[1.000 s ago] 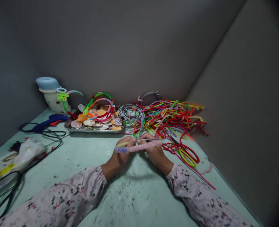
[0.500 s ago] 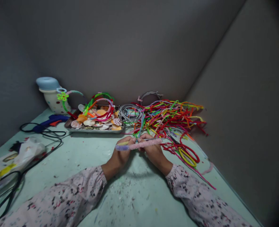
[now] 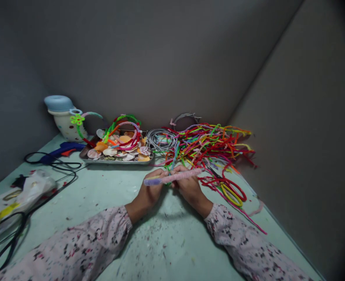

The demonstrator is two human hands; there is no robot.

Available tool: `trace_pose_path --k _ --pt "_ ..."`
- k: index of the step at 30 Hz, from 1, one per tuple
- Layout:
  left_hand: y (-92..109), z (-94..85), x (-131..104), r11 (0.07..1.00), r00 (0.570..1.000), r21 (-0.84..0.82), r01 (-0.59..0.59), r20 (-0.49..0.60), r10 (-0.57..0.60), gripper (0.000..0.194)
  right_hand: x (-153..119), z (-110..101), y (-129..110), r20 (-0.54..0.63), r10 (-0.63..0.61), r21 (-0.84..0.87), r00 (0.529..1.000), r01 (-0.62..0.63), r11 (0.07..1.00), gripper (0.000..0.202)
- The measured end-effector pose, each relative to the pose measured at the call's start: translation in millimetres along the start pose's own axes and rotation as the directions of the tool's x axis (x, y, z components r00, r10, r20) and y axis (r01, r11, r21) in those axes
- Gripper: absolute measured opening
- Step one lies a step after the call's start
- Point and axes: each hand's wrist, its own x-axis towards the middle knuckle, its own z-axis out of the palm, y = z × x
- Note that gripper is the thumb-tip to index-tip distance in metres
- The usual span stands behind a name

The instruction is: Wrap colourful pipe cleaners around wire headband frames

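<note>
My left hand (image 3: 151, 192) and my right hand (image 3: 191, 190) meet above the table, fingertips pinched close together. Between them is a fuzzy band of pipe cleaner (image 3: 184, 175), mostly pink with a purple end on the left, lying across the fingers. A light blue pipe cleaner (image 3: 176, 155) sticks up from the pinch, away from me. Bits of green pipe cleaner show at the fingertips. Which fingers grip which strand is partly hidden. Just beyond the hands lies a tangled pile of coloured pipe cleaners (image 3: 216, 142).
A metal tray (image 3: 116, 163) holds shells and fuzzy hoops. Coiled wire (image 3: 161, 139) lies beside it. To the left are a blue glue gun (image 3: 59, 150), a black cord (image 3: 69, 181), a plastic bag (image 3: 39, 185) and a lidded bottle (image 3: 69, 127). Dark-bladed scissors (image 3: 215, 173) lie right.
The band has tilted slightly, its right end a little higher. More green shows at the fingertips. Both hands have stayed almost in place.
</note>
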Motion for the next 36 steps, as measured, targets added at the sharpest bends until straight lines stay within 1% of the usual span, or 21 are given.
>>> trace_pose_path --k 3,6,9,10,12,14,17,22,25,27,29,33,36 --pt "5 0.2 0 1.000 1.000 -0.007 0.014 -0.008 -0.014 0.029 0 0 0 -0.001 0.001 0.011 1.000 -0.001 1.000 0.018" --pt "3 0.6 1 0.998 0.998 -0.044 0.049 -0.024 -0.050 0.031 -1 0 0 0.020 0.016 0.045 1.000 -0.016 0.999 0.019" --pt "-3 0.9 1 0.991 0.989 -0.071 0.118 -0.078 -0.123 0.029 -2 2 1 0.040 -0.022 0.072 0.999 0.019 0.997 0.014" --pt "-5 1.1 1 0.985 0.981 -0.093 0.145 -0.113 -0.155 0.031 -3 3 2 0.035 -0.037 0.083 0.999 0.034 0.996 0.012" --pt "-8 1.5 1 0.970 0.967 -0.144 0.197 -0.137 -0.217 0.031 -2 5 4 0.003 -0.060 0.113 0.998 0.059 0.992 0.018" --pt "-10 2.0 1 0.953 0.957 -0.191 0.236 -0.124 -0.262 0.030 -2 7 7 -0.027 -0.080 0.136 0.996 0.083 0.987 0.024" --pt "-11 2.5 0 0.936 0.950 -0.231 0.265 -0.101 -0.294 0.029 -1 7 11 -0.043 -0.107 0.149 0.993 0.112 0.982 0.022" --pt "-16 1.8 1 0.936 0.954 -0.240 0.258 -0.092 -0.286 0.031 -2 6 13 -0.025 -0.140 0.128 0.990 0.143 0.981 0.013" --pt "-17 1.8 2 0.934 0.943 -0.222 0.278 -0.124 -0.310 0.031 -2 5 16 -0.002 -0.177 0.058 0.984 0.177 0.983 0.007" --pt "-17 2.1 2 0.933 0.935 -0.213 0.291 -0.145 -0.325 0.031 -1 4 20 -0.007 -0.196 0.008 0.980 0.197 0.980 0.007" --pt "-17 2.0 2 0.935 0.937 -0.205 0.290 -0.139 -0.321 0.031 0 3 24 -0.020 -0.219 -0.040 0.975 0.218 0.975 0.008" --pt "-21 -0.1 0 0.954 0.957 -0.168 0.248 -0.114 -0.269 0.032 2 1 26 -0.035 -0.288 -0.137 0.957 0.281 0.950 0.009" --pt "-26 -1.8 0 0.974 0.975 -0.129 0.185 -0.101 -0.198 0.032 3 0 22 -0.009 -0.353 -0.211 0.936 0.343 0.915 0.008"
